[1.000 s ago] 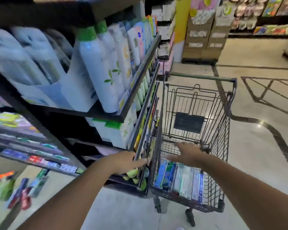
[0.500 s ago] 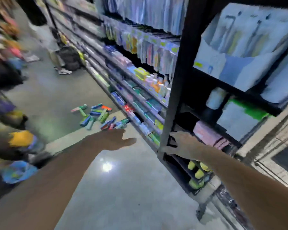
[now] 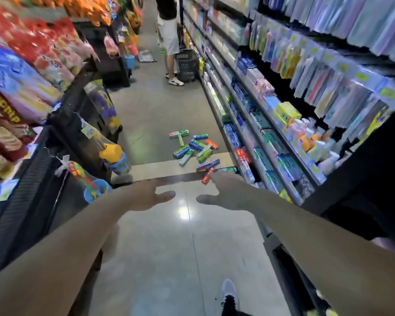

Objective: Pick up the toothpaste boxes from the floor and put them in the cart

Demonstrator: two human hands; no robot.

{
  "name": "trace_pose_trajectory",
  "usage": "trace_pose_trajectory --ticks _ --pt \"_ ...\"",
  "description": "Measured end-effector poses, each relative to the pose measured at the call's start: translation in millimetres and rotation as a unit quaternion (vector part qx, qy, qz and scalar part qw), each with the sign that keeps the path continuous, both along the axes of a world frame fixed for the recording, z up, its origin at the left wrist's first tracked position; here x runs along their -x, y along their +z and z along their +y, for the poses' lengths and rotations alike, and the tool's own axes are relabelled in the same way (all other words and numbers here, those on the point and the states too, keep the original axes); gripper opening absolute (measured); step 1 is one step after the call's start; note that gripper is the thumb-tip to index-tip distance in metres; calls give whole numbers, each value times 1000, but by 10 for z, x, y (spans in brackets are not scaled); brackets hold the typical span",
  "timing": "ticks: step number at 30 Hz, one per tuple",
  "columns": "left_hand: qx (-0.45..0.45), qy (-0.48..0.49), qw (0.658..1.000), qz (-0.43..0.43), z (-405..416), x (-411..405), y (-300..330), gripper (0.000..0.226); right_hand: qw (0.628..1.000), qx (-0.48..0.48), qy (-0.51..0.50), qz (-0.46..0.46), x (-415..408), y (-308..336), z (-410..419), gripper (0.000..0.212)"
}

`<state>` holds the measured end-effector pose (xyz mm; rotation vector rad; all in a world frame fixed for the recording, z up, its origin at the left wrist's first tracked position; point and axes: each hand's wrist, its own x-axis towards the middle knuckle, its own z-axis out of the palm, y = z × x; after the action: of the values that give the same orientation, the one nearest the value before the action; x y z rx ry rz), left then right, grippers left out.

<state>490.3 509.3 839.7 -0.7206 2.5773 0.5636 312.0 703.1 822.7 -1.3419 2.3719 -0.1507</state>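
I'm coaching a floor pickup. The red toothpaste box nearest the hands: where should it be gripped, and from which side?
Grip the red toothpaste box across its narrow width near the middle, coming from above. It lies flat on the floor, long and slim, angled, so fingers probably span its long edges. Both hands are empty.

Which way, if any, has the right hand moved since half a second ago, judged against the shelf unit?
Yes. The right hand has left the dark upright of the shelf unit and now reaches out over the aisle floor, toward the toothpaste boxes.

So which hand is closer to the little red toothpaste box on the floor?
Right. The right hand appears just beside the red toothpaste box; the left hand reaches out further left of it.
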Motion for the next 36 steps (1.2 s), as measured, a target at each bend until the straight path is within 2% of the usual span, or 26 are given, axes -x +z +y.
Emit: trace_pose_trajectory --ticks 4,5,9,13,17,20,24,29,32,33,36 --pt "15 43 999 -7 -442 409 -178 109 1000 -2 27 -10 525 81 -352 85" --pt "14 51 998 -16 -520 517 -186 108 999 -4 29 -16 665 116 -404 88" --pt "-1 87 996 -22 -570 901 -2 69 999 -18 32 -23 1224 106 -657 90" --pt "-38 101 994 -15 -705 1128 5 70 998 -36 40 -15 1576 86 -1013 95" --pt "-38 115 992 -19 -1171 1255 -42 70 997 -51 62 -11 1762 -32 -1556 93" --pt "-33 120 992 -24 -1691 1291 -151 85 995 -56 77 -23 1811 -123 -2044 96" --pt "-38 130 991 -3 -2517 1319 -300 122 996 -41 78 -20 1858 -164 -2748 93" --pt "-50 136 989 -21 -3451 1408 -219 105 998 -45 47 -12 1954 -170 -3590 86" --pt "-46 120 991 -24 -3974 1574 -155 76 999 -31 19 -18 2032 -179 -4036 86" --pt "-37 115 992 -32 -4127 1639 -142 75 999 -28 15 -19 2068 -190 -4165 87" --pt "-24 105 993 -52 -4515 1869 -167 91 999 -34 15 -12 2209 -259 -4505 92"
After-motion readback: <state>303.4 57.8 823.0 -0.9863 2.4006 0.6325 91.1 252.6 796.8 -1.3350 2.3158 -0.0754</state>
